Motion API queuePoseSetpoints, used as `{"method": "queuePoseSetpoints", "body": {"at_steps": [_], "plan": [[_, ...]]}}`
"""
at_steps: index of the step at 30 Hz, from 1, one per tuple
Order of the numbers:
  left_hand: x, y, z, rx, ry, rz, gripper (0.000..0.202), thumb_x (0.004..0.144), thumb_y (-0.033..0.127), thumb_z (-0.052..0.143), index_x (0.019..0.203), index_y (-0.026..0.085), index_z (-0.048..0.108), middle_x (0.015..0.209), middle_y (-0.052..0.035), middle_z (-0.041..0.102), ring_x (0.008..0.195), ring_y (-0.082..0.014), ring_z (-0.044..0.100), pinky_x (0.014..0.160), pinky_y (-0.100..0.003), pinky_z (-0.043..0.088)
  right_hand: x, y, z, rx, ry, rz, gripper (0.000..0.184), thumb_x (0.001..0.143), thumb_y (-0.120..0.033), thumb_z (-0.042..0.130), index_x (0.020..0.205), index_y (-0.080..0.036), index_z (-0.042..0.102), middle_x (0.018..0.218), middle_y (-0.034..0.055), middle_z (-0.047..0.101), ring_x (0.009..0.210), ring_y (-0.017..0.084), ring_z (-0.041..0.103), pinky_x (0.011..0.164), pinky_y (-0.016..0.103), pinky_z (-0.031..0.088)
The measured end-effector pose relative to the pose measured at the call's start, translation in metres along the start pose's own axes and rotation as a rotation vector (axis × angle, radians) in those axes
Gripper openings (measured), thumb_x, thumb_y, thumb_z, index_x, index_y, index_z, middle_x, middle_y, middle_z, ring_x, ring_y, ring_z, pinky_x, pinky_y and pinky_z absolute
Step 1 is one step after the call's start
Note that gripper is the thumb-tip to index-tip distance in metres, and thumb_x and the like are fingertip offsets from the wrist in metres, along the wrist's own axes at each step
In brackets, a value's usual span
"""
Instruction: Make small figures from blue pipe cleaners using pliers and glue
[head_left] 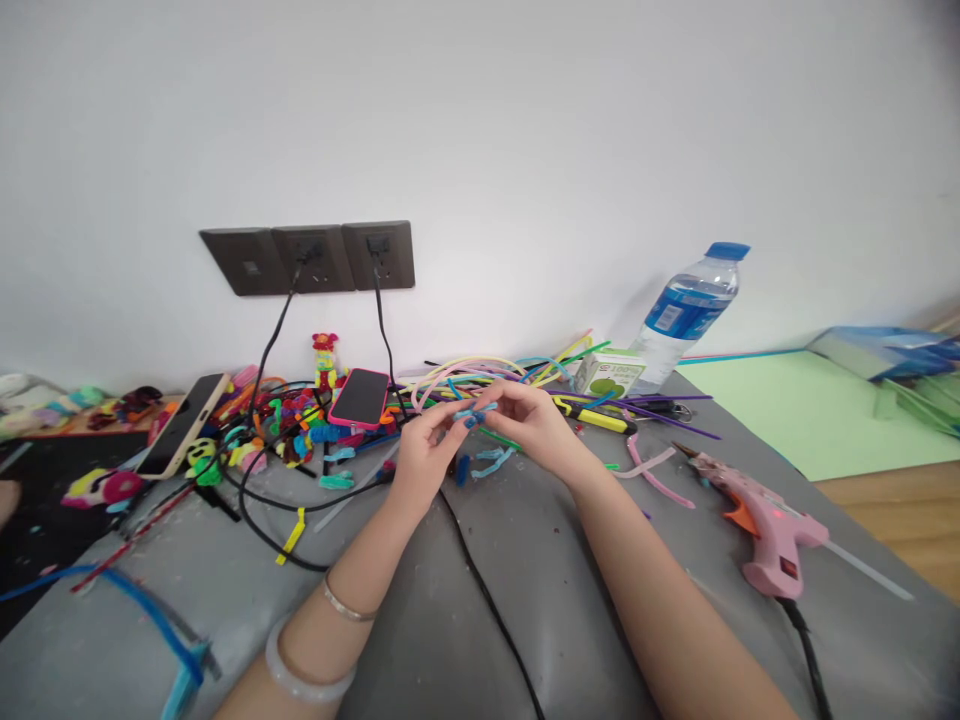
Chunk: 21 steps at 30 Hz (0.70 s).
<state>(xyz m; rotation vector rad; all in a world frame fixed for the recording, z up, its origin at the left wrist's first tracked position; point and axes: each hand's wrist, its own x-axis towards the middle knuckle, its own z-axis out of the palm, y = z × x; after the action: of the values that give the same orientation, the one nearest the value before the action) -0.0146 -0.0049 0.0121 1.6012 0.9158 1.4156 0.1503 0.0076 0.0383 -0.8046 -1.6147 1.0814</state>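
Both my hands meet over the middle of the grey table, fingertips closed around a small piece of light blue pipe cleaner [486,408]. My left hand [429,445] pinches its left end between thumb and fingers. From the other side, my right hand [534,425] grips it with thumb and forefinger. Just below them, another bent light blue pipe cleaner [493,462] lies on the table. A short dark blue piece [463,470] is beside it. Fingers cover part of the held piece, so its full shape is hidden.
A pink glue gun [780,540] lies at right, its cord running forward. Behind it stand a water bottle [686,310], tilted in view, and a small carton [611,373]. Loose pipe cleaners [480,370] pile along the wall. Two phones [360,398], black cables [472,560] and fuzzy figures [325,360] are left.
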Motion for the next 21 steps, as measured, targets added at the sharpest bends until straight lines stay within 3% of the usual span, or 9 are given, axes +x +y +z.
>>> {"method": "queuePoseSetpoints", "body": {"at_steps": [8, 15, 21], "plan": [[0.0013, -0.0002, 0.0003, 0.0, 0.015, 0.031, 0.032, 0.089, 0.041, 0.06, 0.102, 0.016, 0.075, 0.101, -0.0104, 0.075, 0.092, -0.0221, 0.071, 0.081, -0.032, 0.057, -0.001, -0.0031, 0.0011, -0.125, -0.006, -0.112, 0.012, 0.084, -0.03, 0.066, 0.081, -0.019, 0.068, 0.08, 0.0037, 0.064, 0.072, 0.016, 0.055, 0.063, 0.028, 0.044], [0.0024, -0.0057, -0.0006, 0.002, 0.053, 0.043, 0.032, 0.088, 0.038, 0.06, 0.106, 0.016, 0.074, 0.108, -0.011, 0.074, 0.097, -0.0221, 0.07, 0.079, -0.031, 0.059, -0.0017, 0.0004, 0.0025, -0.008, 0.008, -0.001, 0.02, 0.082, -0.035, 0.069, 0.095, -0.02, 0.064, 0.086, 0.0035, 0.064, 0.076, 0.016, 0.06, 0.067, 0.029, 0.049], [0.0027, -0.0045, -0.0024, 0.039, 0.06, 0.039, 0.03, 0.09, 0.034, 0.058, 0.109, 0.017, 0.073, 0.111, -0.0109, 0.074, 0.101, -0.0223, 0.069, 0.083, -0.033, 0.059, -0.0006, 0.0018, 0.0027, 0.079, 0.029, 0.049, 0.031, 0.079, -0.047, 0.071, 0.089, -0.021, 0.059, 0.086, 0.0035, 0.064, 0.073, 0.015, 0.062, 0.067, 0.029, 0.052]]}}
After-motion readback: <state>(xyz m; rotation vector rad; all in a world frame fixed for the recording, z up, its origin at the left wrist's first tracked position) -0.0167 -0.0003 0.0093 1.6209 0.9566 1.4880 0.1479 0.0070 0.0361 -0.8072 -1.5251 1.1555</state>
